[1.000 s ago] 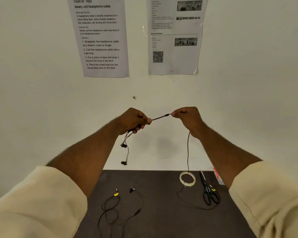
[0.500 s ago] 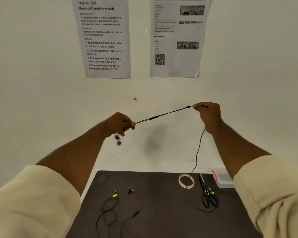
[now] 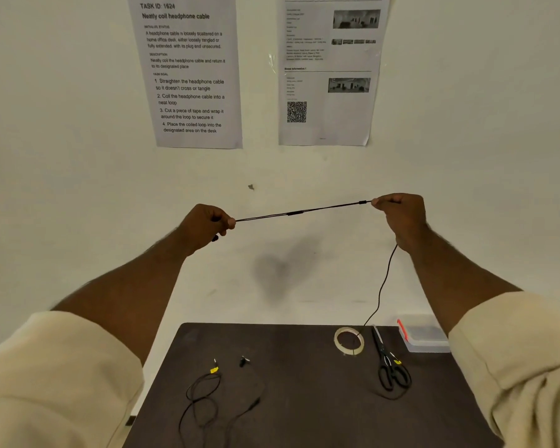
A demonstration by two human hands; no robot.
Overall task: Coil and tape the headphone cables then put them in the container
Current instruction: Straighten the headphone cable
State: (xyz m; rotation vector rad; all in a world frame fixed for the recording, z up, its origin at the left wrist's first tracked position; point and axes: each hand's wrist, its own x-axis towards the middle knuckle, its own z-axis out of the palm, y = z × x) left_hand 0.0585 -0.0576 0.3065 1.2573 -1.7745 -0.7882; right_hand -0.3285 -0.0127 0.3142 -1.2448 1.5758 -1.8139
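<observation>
A black headphone cable is stretched taut in the air between my two hands, above the far edge of the desk. My left hand pinches its left end, with an earbud peeking out under the fingers. My right hand pinches the cable farther along, and the rest hangs from it down to the dark desk mat. A second black headphone cable lies loose on the mat at the left. The clear container with a red clip stands at the mat's far right corner.
A roll of clear tape and black scissors lie on the mat's right side, with the hanging cable passing by them. Two printed sheets are stuck to the white wall ahead.
My hands have drawn apart, the right one sliding along the cable to the right, so the stretched span has grown longer. The earbuds that dangled below my left hand have been drawn up into it.
</observation>
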